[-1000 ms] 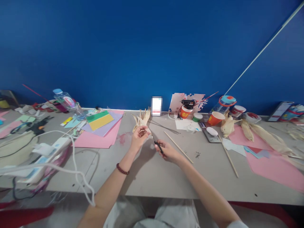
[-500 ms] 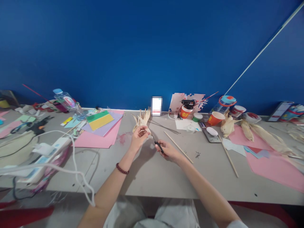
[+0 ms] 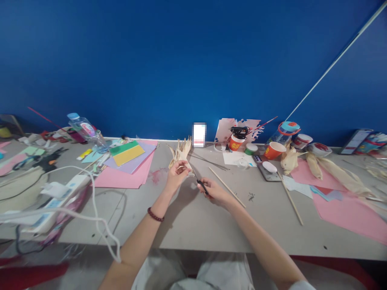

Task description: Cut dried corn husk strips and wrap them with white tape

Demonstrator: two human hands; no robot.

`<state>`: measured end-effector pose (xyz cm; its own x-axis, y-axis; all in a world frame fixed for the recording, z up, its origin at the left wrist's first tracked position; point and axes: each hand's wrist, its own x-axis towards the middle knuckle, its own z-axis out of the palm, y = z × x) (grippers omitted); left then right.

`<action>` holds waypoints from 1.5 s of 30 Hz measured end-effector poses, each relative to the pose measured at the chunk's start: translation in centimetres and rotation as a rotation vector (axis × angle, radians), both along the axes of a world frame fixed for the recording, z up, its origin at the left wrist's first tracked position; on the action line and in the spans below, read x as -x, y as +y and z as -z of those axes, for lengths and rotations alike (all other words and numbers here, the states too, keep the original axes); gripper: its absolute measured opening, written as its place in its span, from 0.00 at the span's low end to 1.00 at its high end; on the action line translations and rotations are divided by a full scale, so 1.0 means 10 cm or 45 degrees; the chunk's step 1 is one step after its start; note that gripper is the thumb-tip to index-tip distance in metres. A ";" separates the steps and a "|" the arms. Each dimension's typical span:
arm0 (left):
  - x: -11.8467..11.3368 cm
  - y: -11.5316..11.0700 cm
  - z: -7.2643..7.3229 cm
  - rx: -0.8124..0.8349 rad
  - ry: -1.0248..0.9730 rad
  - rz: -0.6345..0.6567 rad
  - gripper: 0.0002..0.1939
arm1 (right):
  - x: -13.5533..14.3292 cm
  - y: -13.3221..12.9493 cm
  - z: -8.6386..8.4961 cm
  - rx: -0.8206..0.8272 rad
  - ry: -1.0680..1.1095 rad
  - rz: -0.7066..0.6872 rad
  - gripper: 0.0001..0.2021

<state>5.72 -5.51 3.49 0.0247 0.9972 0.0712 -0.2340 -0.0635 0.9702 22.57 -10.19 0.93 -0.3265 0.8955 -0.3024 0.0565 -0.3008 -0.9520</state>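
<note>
My left hand (image 3: 177,175), with a dark red bead bracelet at the wrist, is closed in a pinch around the near end of a pale, dry corn husk (image 3: 182,150). The husk's ragged strips fan out beyond the fingers, toward the wall. In my right hand (image 3: 213,189) is a pair of scissors (image 3: 203,187) with black handles. Its thin blades point up and left, close to the left fingertips and the husk's end. Whether the blades touch the husk I cannot tell.
Wooden sticks (image 3: 227,187) and small dark scraps (image 3: 251,196) lie right of my hands. A phone (image 3: 199,135) leans on the blue wall. Pink paper (image 3: 117,177) and a power strip (image 3: 60,203) with white cables are at left. An orange paper cup (image 3: 275,150) stands at right.
</note>
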 end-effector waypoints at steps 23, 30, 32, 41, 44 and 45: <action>0.00 -0.03 -0.04 0.053 0.003 0.061 0.19 | 0.00 0.00 -0.05 0.031 -0.008 0.027 0.21; 0.00 -0.03 -0.02 0.026 -0.008 0.033 0.19 | 0.01 -0.02 -0.05 0.027 -0.017 0.014 0.21; 0.00 -0.03 -0.02 0.029 -0.005 0.036 0.19 | 0.02 -0.02 -0.06 0.030 -0.024 0.027 0.21; -0.02 -0.03 0.00 -0.024 0.002 0.066 0.19 | 0.01 0.00 -0.04 0.033 0.014 0.049 0.20; -0.02 -0.03 0.01 -0.040 0.018 0.061 0.18 | 0.02 0.00 -0.03 0.051 0.040 0.050 0.20; -0.02 -0.03 0.02 -0.040 0.022 0.062 0.17 | 0.02 0.00 -0.04 0.054 0.048 0.048 0.20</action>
<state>5.90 -5.83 3.31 0.0748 0.9920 0.1013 -0.2207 -0.0826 0.9718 22.36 -10.15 1.31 -0.3049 0.8939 -0.3287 0.0089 -0.3425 -0.9395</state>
